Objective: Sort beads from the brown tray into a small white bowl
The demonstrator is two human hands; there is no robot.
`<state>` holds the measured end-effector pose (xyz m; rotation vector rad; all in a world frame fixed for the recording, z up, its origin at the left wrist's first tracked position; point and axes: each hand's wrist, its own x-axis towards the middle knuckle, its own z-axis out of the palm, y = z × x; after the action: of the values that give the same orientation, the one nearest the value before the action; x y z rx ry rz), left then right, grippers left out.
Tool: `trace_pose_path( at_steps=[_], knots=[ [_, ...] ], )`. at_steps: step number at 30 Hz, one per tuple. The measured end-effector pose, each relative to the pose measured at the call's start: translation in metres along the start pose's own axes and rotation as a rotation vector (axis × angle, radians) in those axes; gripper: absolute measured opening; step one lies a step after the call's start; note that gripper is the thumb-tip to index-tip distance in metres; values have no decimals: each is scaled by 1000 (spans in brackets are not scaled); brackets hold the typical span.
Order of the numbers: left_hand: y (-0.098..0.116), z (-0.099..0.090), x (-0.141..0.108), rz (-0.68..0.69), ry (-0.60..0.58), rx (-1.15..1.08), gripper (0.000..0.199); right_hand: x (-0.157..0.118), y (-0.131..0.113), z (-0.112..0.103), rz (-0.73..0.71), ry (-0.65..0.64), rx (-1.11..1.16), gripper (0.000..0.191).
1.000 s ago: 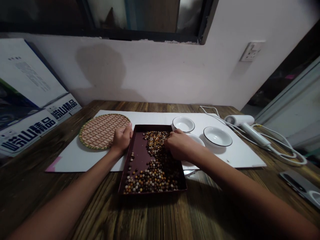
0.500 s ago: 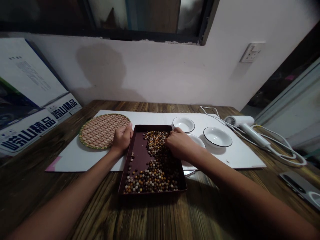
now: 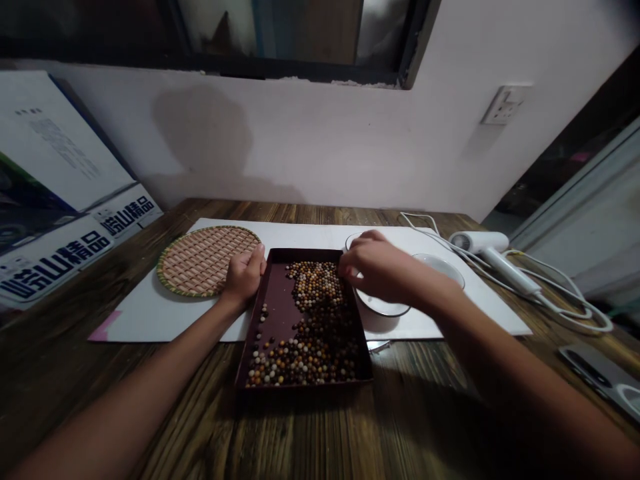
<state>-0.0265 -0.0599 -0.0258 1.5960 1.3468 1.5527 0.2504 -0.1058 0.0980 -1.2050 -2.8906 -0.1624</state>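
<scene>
Dark wooden surface (image 3: 200,413) nearest, then shallow maroon rectangular tray (image 3: 277,300) with small round brown, yellow and white beads (image 3: 310,360) loose inside. Left hand (image 3: 245,273) curls against tray's left wall; can't tell if it pinches. Right hand (image 3: 380,267) hangs by tray's right wall, grip bunched downward, contents hidden, over round white dark-rimmed bowl (image 3: 385,308). Risk: a loose pinch could drop any bead between tray and bowl; knocking the wall could scatter beads.

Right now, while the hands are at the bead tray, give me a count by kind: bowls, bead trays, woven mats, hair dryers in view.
White dark-rimmed bowls: 3, partly hidden
Maroon bead tray: 1
Round woven mat: 1
White hair dryer: 1
Total: 6
</scene>
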Motion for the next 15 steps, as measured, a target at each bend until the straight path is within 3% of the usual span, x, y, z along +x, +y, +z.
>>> trace_pose_path(
  at_steps=[3,7,15],
  knots=[
    [1,0,-1,-14,-7,-10,55,-14,25,-18,88,88,22,18],
    [0,0,-1,-25,-4,-4,55,-25,48,-21,147,41,45,20],
    [2,0,-2,-65,-7,-18,56,-19,48,-13,141,20,92,19]
  ],
)
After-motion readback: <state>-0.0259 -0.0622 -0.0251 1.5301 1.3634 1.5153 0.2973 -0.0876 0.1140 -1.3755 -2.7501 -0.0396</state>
